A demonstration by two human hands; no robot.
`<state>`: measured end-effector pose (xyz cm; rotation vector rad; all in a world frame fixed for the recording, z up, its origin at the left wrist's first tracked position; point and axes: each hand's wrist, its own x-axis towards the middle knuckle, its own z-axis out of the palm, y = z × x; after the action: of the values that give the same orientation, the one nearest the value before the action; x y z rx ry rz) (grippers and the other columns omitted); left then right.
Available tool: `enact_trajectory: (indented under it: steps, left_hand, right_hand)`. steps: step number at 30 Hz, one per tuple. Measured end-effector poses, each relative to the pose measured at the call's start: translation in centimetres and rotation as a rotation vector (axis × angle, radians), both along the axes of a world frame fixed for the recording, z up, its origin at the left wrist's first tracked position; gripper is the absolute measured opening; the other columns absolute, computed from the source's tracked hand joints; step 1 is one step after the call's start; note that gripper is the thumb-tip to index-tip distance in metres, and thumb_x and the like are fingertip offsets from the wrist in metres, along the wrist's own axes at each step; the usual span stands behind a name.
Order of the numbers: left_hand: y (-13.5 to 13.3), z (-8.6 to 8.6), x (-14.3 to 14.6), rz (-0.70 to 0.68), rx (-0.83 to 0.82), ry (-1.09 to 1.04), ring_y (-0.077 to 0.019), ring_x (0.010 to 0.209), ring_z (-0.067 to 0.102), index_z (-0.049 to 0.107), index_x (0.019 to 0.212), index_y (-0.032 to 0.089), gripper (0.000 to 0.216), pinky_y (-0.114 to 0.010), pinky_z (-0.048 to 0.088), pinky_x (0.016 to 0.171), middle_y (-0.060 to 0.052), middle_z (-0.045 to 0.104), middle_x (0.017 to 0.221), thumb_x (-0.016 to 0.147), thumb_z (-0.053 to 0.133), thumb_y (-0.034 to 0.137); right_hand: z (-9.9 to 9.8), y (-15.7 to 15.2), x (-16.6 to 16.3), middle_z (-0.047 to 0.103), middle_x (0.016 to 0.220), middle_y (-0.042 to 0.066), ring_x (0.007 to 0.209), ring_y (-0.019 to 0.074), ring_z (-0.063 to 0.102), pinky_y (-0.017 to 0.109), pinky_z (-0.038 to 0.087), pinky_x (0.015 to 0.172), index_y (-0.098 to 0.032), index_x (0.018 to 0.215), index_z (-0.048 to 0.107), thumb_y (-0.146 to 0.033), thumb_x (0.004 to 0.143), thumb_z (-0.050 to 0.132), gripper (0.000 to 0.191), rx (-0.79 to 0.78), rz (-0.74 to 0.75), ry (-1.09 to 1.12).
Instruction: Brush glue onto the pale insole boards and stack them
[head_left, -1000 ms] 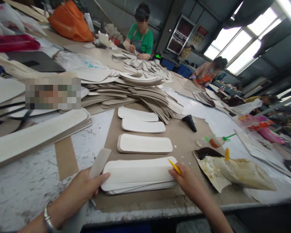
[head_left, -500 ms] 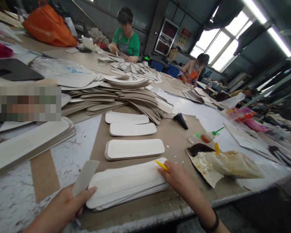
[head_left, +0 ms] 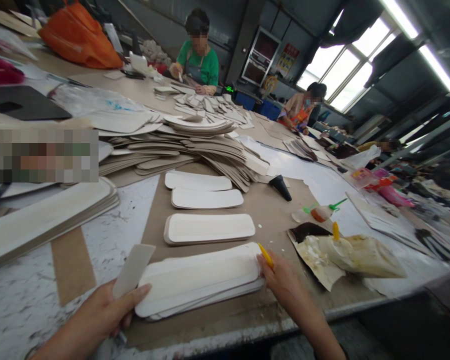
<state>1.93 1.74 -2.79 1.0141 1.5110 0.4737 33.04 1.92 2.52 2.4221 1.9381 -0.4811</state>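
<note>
Insole stack between both hands

Matt white card stack on smooth brown paper sheet.

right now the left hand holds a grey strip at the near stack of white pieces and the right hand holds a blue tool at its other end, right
Not quite: the tool in the right hand is yellow, not blue, as the head view shows. The rest holds: the left hand holds a grey strip at the left end of the near stack of white pieces, and the right hand is at its other end.
</note>
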Motion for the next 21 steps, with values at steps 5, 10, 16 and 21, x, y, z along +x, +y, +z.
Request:
enact_trajectory:
  steps: [5,10,16,21]
  left_hand:
    - [-0.1,1.0,-0.2,-0.007,0.015,-0.049,-0.0132,0.044,0.038,0.049,0.054,0.02,0.048,-0.025,0.028,0.047,0.001,0.049,0.044,0.058,0.053,0.067]
    - [0.0,1.4,0.0,0.016,0.033,-0.082,-0.0111,0.041,0.037,0.048,0.057,0.018,0.048,-0.024,0.027,0.045,0.003,0.046,0.042,0.056,0.054,0.066]
    - [0.2,2.1,0.0,0.014,0.055,-0.131,-0.01,0.04,0.037,0.048,0.057,0.017,0.053,-0.023,0.027,0.044,0.002,0.047,0.043,0.066,0.041,0.069]
    - [0.1,2.5,0.1,0.023,0.023,-0.105,-0.0101,0.041,0.036,0.049,0.06,0.016,0.052,-0.023,0.025,0.044,0.003,0.046,0.043,0.058,0.053,0.068]
  right_hand:
    - [-0.8,-0.2,0.2,0.057,0.062,0.003,0.055,0.0179,0.055,0.029,0.04,0.057,-0.023,0.07,0.043,-0.038,0.087,0.027,0.028,0.01,-0.014,0.214]
    - [-1.7,0.0,0.6,0.058,0.065,0.003,0.058,0.0197,0.055,0.03,0.039,0.057,-0.022,0.075,0.046,-0.047,0.08,0.035,0.029,-0.006,-0.026,0.208]
    - [-2.0,0.1,0.6,0.059,0.062,0.002,0.06,0.0209,0.056,0.031,0.039,0.059,-0.022,0.074,0.048,-0.047,0.076,0.042,0.026,0.015,-0.019,0.176]
    - [-2.2,-0.2,0.7,0.061,0.067,0.004,0.063,0.0206,0.057,0.03,0.039,0.06,-0.022,0.074,0.048,-0.042,0.08,0.039,0.023,0.073,0.015,0.164]
